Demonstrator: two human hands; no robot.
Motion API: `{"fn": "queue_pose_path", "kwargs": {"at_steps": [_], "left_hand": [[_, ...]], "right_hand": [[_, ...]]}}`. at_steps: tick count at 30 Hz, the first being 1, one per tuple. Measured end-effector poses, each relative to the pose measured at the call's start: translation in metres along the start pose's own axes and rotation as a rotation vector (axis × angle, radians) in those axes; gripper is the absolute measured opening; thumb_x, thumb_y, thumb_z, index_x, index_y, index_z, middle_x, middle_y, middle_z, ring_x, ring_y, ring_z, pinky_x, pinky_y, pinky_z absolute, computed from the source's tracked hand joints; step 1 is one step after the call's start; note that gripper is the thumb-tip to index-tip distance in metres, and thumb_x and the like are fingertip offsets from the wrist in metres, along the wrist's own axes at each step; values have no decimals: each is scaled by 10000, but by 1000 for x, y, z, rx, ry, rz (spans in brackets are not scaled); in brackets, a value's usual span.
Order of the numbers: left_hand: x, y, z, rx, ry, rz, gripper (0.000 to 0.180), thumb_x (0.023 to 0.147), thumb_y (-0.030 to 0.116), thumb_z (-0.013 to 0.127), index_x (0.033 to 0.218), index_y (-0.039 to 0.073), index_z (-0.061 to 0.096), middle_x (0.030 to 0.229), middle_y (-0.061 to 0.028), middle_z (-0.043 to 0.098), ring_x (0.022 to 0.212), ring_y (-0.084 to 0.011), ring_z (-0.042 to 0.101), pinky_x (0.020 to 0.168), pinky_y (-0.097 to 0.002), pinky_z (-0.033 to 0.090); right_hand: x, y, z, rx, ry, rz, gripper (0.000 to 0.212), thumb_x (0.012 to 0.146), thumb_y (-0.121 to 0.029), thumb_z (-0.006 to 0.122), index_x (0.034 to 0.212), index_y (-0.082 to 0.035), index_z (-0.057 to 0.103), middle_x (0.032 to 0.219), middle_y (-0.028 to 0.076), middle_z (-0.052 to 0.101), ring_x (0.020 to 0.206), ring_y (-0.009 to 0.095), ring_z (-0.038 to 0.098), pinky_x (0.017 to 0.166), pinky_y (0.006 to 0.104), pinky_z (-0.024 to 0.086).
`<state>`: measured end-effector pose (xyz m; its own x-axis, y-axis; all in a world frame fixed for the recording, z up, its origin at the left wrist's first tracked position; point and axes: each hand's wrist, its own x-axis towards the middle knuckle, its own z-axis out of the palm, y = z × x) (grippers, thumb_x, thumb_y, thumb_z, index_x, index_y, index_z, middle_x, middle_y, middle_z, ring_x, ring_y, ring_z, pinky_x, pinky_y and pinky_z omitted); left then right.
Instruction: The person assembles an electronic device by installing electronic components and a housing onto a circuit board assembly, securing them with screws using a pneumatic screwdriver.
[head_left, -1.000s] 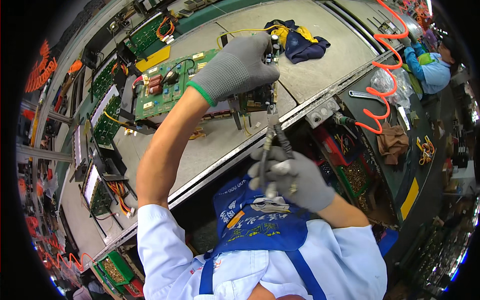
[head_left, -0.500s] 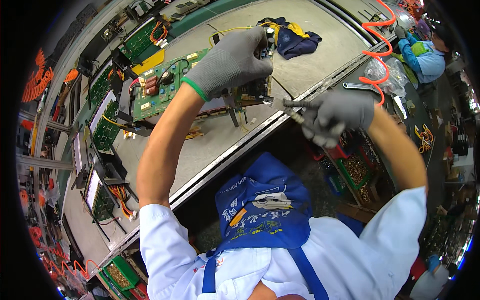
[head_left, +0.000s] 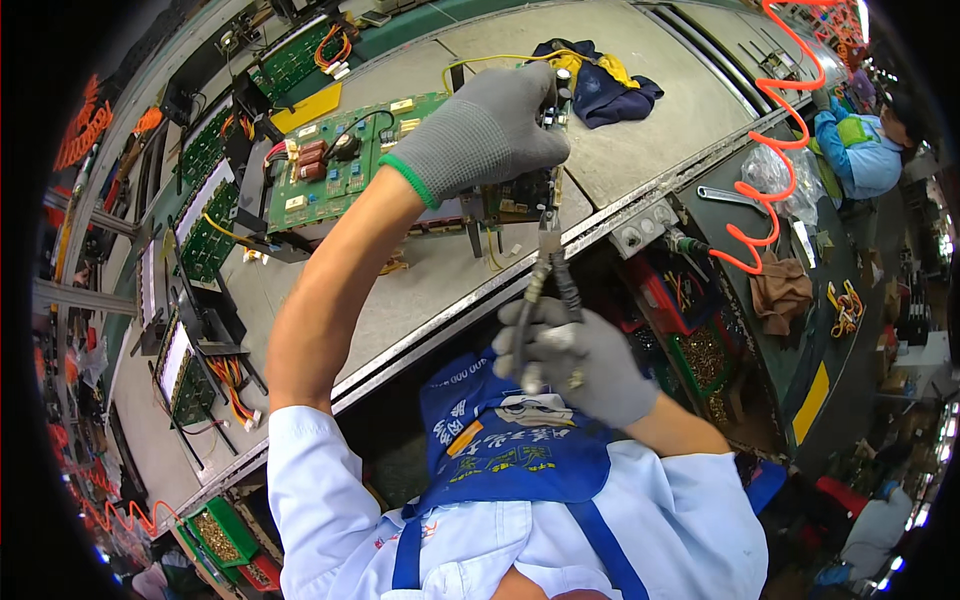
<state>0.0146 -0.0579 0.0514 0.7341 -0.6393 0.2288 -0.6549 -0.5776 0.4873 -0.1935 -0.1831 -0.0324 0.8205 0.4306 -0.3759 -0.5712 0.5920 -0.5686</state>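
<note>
My left hand (head_left: 490, 125), in a grey knit glove with a green cuff, curls over the end of a circuit-board assembly. Small dark cylindrical components (head_left: 563, 85) stick out beside its fingertips. The green circuit board (head_left: 340, 170) carries red-brown parts and wires and stretches left from under that wrist. In my right hand (head_left: 590, 365), also grey-gloved, is a pair of pliers (head_left: 548, 260) with dark handles, somewhat blurred. The pliers' jaws point up at the lower right end of the assembly; whether they touch it cannot be made out.
A dark blue and yellow cloth (head_left: 610, 90) lies on the pale worktable (head_left: 680, 150). An orange coiled hose (head_left: 745, 190) hangs at right, near a metal wrench (head_left: 733, 197). Bins of screws (head_left: 703, 358) sit below the table edge. Several framed boards (head_left: 205, 235) stand left. Another person (head_left: 860, 150) works at far right.
My right hand has swung left and toward my body, turning the pliers so the jaws point up at the assembly. My left hand keeps its place on the assembly.
</note>
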Motion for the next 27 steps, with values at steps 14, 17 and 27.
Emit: {"fn": "queue_pose_path", "kwargs": {"at_steps": [14, 17, 27], "left_hand": [[4, 8, 0, -32, 9, 145, 368, 779, 226, 695, 1019, -37, 603, 793, -157, 608, 727, -260, 606, 705, -381, 511], [7, 5, 4, -36, 38, 173, 374, 783, 231, 692, 1026, -38, 604, 800, -165, 614, 735, -271, 614, 710, -386, 514], [4, 4, 7, -5, 23, 7, 391, 773, 243, 706, 1005, -54, 605, 802, -178, 602, 750, -274, 615, 722, -379, 511]], "right_hand": [[-11, -154, -48, -684, 84, 478, 456, 694, -143, 594, 1051, 139, 589, 822, 273, 643, 557, 280, 633, 480, 313, 529], [20, -217, -42, -882, -10, 752, 423, 740, -132, 545, 1068, 130, 599, 803, 260, 656, 517, 261, 633, 370, 267, 438], [-22, -59, -26, -219, -48, 215, 489, 891, -169, 560, 1304, 83, 489, 1048, 246, 668, 901, 340, 710, 584, 338, 596]]}}
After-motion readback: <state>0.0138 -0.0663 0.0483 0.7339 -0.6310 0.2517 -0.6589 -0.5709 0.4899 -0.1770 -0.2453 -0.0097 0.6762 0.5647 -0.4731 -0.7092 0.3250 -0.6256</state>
